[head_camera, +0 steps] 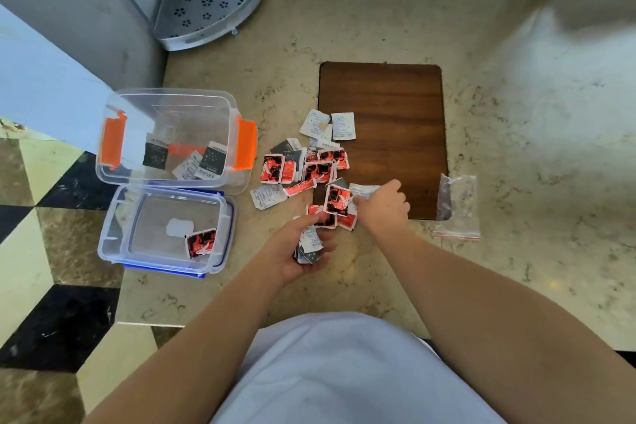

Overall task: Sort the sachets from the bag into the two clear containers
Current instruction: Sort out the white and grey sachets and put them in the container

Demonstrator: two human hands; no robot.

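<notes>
Red-black and white-grey sachets piled mid-frame. My left hand cups a grey-white stack; my right hand pinches a white sachet. Orange-clipped container and blue-clipped container at left.

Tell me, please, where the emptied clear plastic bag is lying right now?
In the head view, the clear plastic bag lies on the marble countertop, right of the person's right hand, beside the brown wooden board.

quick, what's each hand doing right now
Left hand: palm up, fingers curled round a small stack of sachets.
Right hand: fingers pinching a white sachet from the pile.
</notes>
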